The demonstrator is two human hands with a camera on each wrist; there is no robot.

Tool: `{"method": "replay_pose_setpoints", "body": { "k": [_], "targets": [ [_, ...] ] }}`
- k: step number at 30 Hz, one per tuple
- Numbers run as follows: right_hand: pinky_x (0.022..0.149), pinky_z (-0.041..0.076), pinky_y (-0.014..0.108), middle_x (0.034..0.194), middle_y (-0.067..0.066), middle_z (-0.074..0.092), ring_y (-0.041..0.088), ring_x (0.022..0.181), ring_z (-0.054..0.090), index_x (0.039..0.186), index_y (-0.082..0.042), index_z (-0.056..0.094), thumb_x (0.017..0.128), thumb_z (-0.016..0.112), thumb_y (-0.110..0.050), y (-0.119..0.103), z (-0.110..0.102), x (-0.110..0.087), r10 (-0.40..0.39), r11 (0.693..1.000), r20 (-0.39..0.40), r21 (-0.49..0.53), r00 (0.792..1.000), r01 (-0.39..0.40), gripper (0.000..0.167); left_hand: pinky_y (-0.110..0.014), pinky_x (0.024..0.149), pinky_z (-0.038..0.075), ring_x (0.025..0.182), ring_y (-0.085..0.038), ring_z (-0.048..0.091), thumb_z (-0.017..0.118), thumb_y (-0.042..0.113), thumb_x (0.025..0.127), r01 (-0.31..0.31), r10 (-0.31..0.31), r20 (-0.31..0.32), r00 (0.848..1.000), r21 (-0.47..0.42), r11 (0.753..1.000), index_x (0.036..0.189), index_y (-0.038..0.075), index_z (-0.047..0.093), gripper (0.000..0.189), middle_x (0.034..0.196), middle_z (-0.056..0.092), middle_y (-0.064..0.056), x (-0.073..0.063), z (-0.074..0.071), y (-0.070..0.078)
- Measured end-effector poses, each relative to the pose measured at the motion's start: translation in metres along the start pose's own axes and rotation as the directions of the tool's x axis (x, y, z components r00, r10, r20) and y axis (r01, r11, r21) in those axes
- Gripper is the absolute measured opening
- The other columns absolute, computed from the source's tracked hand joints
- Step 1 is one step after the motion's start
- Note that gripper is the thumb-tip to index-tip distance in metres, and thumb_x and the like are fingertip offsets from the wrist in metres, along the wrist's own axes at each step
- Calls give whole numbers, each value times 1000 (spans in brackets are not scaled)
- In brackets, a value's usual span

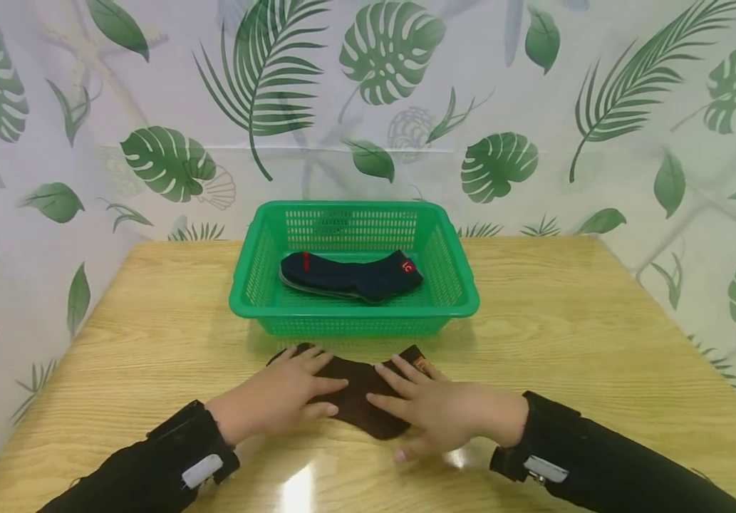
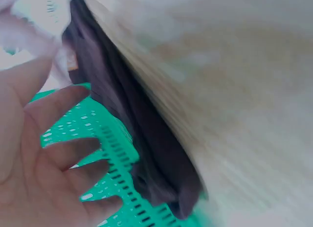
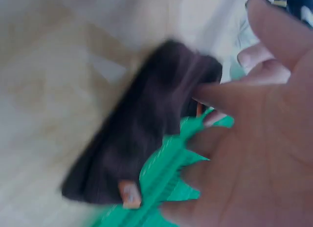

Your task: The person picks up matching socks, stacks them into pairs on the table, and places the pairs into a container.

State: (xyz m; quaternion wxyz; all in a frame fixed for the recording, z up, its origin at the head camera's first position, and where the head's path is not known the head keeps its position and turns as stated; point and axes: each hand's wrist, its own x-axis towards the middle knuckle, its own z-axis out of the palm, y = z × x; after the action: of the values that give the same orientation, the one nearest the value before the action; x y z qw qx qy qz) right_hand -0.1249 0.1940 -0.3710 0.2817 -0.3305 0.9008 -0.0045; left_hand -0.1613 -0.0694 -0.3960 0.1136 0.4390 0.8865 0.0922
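Note:
A dark brown sock (image 1: 361,388) with an orange label at its cuff lies flat on the table, just in front of the green basket. Over its toe end, my left hand (image 1: 284,395) spreads its fingers. My right hand (image 1: 434,410) reaches across the cuff end, fingers extended and partly hiding the label. Whether either hand presses on the fabric cannot be told. In the left wrist view the brown sock (image 2: 127,100) is beyond the spread fingers; the right wrist view has the sock (image 3: 142,129) beside straight fingers, somewhat blurred.
A green perforated basket (image 1: 355,312) stands behind the hands. Navy socks (image 1: 342,276) with a red label lie inside it, a greyish layer beneath. The wood-grain table (image 1: 553,320) meets a leaf-patterned cloth (image 1: 419,164) at the back and sides.

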Motion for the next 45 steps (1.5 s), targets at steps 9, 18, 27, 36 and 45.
{"method": "replay_pose_setpoints", "body": {
  "k": [9, 18, 27, 36, 45],
  "targets": [
    [111, 5, 66, 159, 25, 1, 45, 145, 0, 156, -10, 17, 89, 44, -71, 51, 32, 17, 91, 987, -206, -115, 974, -116, 95, -68, 107, 20, 147, -36, 11, 48, 43, 101, 104, -113, 93, 989, 91, 990, 154, 25, 29, 60, 160, 17, -17, -9, 12, -19],
    [112, 3, 65, 159, 23, -7, 43, 145, -3, 157, -12, 11, 89, 41, -73, 61, 31, 13, 78, 992, -156, 113, 985, -61, 96, -67, 110, 13, 148, -36, 3, 37, 67, 94, 135, -125, 161, 979, -48, 990, 155, 21, 27, 77, 161, 10, -16, -6, 10, -26],
    [80, 53, 43, 105, 17, 67, 30, 94, 66, 115, 5, 63, 92, 66, -32, 61, 2, -4, 262, 953, -426, 255, 866, -163, 44, -45, 85, 51, 101, -29, 62, 60, 38, 96, 251, -283, -229, 932, -158, 955, 114, 6, 67, 37, 109, 65, -10, -21, -12, -33],
    [51, 32, 25, 62, -4, 45, 12, 56, 41, 64, -12, 53, 78, 76, -19, 62, 15, 21, 411, 892, -393, 357, 822, -276, 28, -31, 56, 38, 62, -17, 48, 77, 36, 82, 436, -468, -152, 871, -201, 877, 73, 10, 57, 35, 67, 50, 1, -4, 1, -48],
    [52, 33, 25, 65, -2, 44, 11, 55, 39, 75, -8, 51, 79, 73, -10, 67, 10, 13, 340, 834, -384, 545, 858, -86, 22, -30, 59, 38, 68, -17, 47, 74, 19, 84, 378, -441, -106, 891, -365, 851, 82, 7, 56, 22, 74, 49, -1, -5, -6, -46]
  ]
}}
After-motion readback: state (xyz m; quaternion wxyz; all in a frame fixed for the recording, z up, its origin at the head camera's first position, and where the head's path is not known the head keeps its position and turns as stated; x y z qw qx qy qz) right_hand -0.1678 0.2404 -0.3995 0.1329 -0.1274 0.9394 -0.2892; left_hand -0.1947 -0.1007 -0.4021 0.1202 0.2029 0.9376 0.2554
